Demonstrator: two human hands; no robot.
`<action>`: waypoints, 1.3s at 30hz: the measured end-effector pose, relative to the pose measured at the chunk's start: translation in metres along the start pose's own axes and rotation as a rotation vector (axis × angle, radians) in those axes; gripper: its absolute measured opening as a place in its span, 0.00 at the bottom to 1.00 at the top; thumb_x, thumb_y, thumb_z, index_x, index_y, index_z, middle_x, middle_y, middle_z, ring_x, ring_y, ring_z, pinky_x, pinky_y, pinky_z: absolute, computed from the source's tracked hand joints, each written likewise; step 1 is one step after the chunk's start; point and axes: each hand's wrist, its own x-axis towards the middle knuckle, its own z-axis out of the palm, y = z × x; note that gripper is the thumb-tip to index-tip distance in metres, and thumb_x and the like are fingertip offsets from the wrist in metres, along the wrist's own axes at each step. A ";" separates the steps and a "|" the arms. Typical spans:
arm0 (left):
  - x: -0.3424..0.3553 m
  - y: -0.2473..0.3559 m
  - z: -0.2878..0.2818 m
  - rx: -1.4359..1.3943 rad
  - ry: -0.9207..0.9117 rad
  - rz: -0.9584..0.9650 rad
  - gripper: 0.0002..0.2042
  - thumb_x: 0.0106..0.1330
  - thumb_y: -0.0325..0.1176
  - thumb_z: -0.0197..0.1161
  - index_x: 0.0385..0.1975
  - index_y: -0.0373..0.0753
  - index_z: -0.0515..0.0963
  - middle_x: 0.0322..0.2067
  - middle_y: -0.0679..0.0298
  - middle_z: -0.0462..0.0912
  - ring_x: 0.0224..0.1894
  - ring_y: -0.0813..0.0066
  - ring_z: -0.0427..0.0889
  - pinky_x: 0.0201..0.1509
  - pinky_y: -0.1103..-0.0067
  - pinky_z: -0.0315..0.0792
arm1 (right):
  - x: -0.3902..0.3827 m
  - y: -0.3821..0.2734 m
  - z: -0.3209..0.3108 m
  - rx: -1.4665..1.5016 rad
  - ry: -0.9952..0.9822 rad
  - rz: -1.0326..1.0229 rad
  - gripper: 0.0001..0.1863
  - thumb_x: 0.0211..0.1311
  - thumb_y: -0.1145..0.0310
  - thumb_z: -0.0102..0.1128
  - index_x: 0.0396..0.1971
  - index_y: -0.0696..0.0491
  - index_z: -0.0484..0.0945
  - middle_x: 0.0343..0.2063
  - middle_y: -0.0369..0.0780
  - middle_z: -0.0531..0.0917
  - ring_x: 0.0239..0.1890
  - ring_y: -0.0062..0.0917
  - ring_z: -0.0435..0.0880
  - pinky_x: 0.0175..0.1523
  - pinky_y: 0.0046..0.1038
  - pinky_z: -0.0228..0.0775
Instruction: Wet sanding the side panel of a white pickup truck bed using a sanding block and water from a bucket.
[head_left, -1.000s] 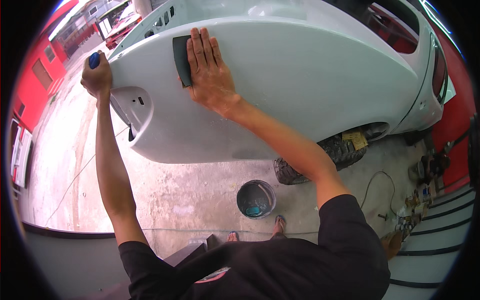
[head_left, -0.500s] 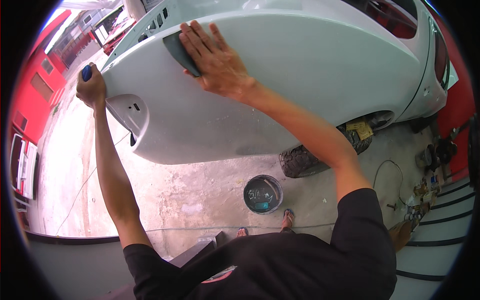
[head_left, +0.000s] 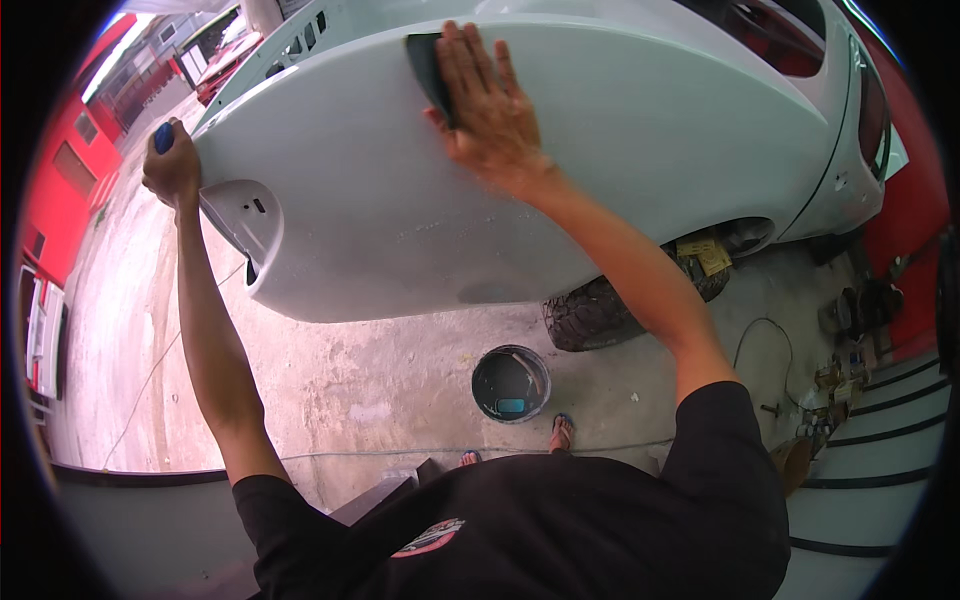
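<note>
My right hand lies flat against the upper part of a pale grey-white vehicle side panel, fingers extended. Under it a dark grey sheet of sandpaper is pressed to the surface, its left part showing past my fingers and thumb. At the panel's left end my left hand is closed around a small blue object; only its top shows, and its kind cannot be made out. Below my left hand is the rounded recess at the panel's end.
A dark bucket of water with a blue block in it stands on the concrete floor near my feet. Right of it, a knobbly tyre sits under the panel. A thin hose and assorted clutter lie at the right.
My right hand has slid right and slightly up along the panel, taking the sandpaper with it. My left hand still grips the blue object; the whole view has shifted a little.
</note>
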 end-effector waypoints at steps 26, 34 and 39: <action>-0.005 -0.013 0.015 -0.004 -0.096 0.016 0.21 0.60 0.57 0.62 0.44 0.51 0.87 0.40 0.58 0.89 0.48 0.54 0.86 0.57 0.62 0.75 | -0.001 -0.015 0.015 -0.102 0.058 0.296 0.40 0.73 0.51 0.40 0.70 0.72 0.52 0.73 0.60 0.51 0.77 0.56 0.42 0.78 0.55 0.25; -0.018 0.024 0.016 -0.001 -0.026 -0.016 0.21 0.60 0.56 0.64 0.43 0.48 0.87 0.39 0.57 0.89 0.47 0.56 0.87 0.56 0.64 0.76 | -0.013 -0.039 0.011 -0.043 0.030 0.445 0.42 0.73 0.50 0.40 0.71 0.71 0.46 0.74 0.59 0.46 0.78 0.52 0.38 0.77 0.56 0.25; 0.012 -0.029 0.004 0.006 -0.011 0.064 0.21 0.59 0.54 0.65 0.41 0.43 0.87 0.36 0.55 0.89 0.42 0.55 0.87 0.53 0.65 0.76 | -0.017 0.013 -0.011 -0.005 0.154 0.367 0.34 0.73 0.49 0.44 0.73 0.49 0.56 0.75 0.34 0.57 0.78 0.48 0.44 0.74 0.66 0.20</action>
